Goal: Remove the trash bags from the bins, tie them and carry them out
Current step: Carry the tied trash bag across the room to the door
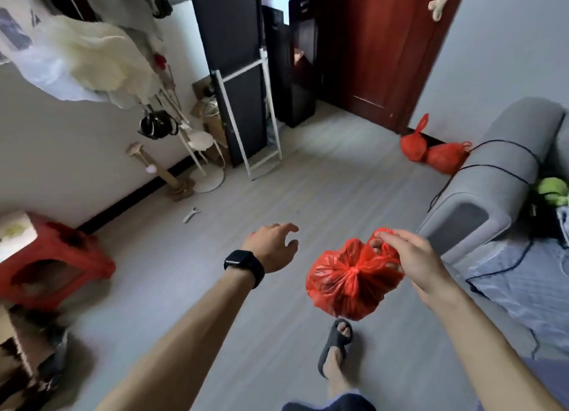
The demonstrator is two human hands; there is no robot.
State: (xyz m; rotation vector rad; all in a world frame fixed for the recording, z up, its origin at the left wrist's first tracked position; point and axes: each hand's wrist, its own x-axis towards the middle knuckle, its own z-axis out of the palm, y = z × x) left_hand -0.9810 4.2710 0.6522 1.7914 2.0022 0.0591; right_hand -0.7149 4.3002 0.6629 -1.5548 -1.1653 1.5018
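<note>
A tied red trash bag (345,282) hangs in the air above the floor, knotted at its top. My right hand (406,256) is shut on the bag's loop handles just right of the knot. My left hand (272,245), with a black watch on the wrist, is held out to the left of the bag, fingers spread and holding nothing. Two more tied red trash bags (431,151) lie on the floor at the far right, beside the red door (385,50) and against the sofa's end.
A grey sofa (492,176) with black cables fills the right side. A red stool (58,256) stands at the left. A black-framed mirror (243,108), a cat scratching post (172,179) and hanging clothes line the far wall. My slippered foot (337,346) is below the bag.
</note>
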